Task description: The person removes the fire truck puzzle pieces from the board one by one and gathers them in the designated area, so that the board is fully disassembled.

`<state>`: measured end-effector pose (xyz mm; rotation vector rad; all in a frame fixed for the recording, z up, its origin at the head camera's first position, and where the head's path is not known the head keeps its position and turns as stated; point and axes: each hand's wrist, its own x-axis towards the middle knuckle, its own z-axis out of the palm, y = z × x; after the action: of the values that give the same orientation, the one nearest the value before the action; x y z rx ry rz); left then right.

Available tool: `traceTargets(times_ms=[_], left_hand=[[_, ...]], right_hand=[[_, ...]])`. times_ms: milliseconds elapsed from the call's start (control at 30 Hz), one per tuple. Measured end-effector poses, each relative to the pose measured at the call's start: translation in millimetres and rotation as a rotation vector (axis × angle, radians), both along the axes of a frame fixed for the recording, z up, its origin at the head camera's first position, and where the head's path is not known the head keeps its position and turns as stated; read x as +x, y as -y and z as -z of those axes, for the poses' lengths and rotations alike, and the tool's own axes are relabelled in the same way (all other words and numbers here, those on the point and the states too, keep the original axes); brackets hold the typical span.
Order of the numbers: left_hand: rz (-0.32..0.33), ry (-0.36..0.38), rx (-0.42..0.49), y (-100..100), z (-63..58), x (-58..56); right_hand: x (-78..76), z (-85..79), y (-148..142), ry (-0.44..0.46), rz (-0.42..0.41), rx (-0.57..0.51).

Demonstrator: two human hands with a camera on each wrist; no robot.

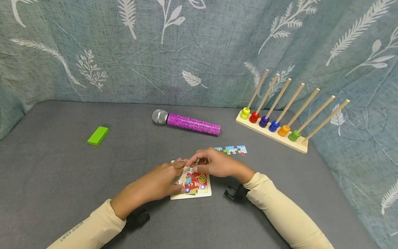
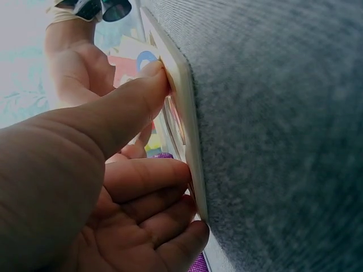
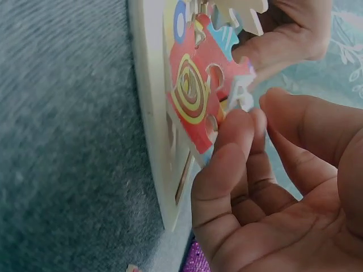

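A square wooden puzzle board (image 1: pixel 205 194) lies on the grey cloth, with red tractor pieces (image 1: pixel 199 178) in it. My left hand (image 1: pixel 158 181) holds the board at its left side, thumb at the near part and fingertips at the far part. In the right wrist view a bare-wood-coloured jigsaw piece (image 3: pixel 243 10) stands tilted by the left hand. My right hand (image 1: pixel 219 162) reaches over the far side, thumb and index finger at a small puzzle piece (image 3: pixel 241 93) with a white shape. The fingers partly hide the puzzle's far half.
Several loose puzzle pieces (image 1: pixel 230 150) lie just beyond the right hand. Farther back is a microphone (image 1: pixel 192 124) with a purple glittery handle. A peg stand (image 1: pixel 273 134) with coloured beads stands back right, a green block (image 1: pixel 98 136) at left. A patterned curtain (image 1: pixel 140 62) hangs behind.
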<state>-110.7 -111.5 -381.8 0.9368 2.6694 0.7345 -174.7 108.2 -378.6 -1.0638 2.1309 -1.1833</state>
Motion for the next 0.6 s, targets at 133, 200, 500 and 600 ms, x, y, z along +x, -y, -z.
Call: traceTargets(times_ms=[133,200,500,600], left_hand=[[0.001,-0.008,-0.003,0.2,0.0,0.5],[0.002,-0.021,-0.006,0.1,0.0,0.7],[0.002,-0.032,0.001,0.1,-0.2,2.1],[-0.004,-0.026,-0.002,0.0,-0.4,2.2]], right_hand=[[0.0,0.1,3.0,-0.012,0.013,0.006],[-0.7,0.8,3.8,-0.029,0.011,0.009],[-1.7,6.6,4.4,-0.034,-0.018,0.065],[-1.6,6.3,4.5,-0.016,-0.023,0.059]])
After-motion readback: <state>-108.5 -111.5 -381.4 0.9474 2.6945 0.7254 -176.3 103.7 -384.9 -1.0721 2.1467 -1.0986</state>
